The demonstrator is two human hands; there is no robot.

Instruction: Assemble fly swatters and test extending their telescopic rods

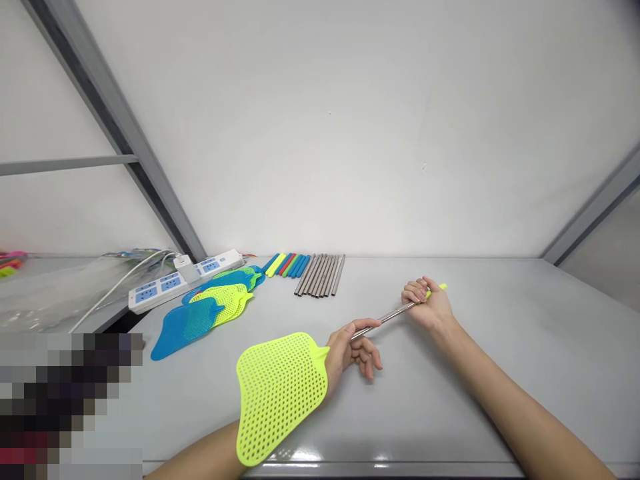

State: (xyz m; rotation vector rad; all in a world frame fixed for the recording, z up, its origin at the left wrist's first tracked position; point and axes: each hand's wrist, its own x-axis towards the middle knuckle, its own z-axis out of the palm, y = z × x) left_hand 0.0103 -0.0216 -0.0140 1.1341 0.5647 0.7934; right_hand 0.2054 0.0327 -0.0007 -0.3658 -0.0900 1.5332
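Observation:
A yellow-green fly swatter with a metal rod is held in front of me, its perforated head at lower left. My left hand grips the rod just beside the head, thumb and index finger along it and the other fingers loosely curled. Farther right, my right hand is wrapped round the far end, where a bit of yellow-green handle sticks out past the fingers. Most of that handle is hidden by the hand.
Toward the back lie several metal rods and a row of coloured handles. Blue swatter heads and yellow ones are piled at left, beside a white power strip. A plastic bag lies farther left. A wall rises behind the table.

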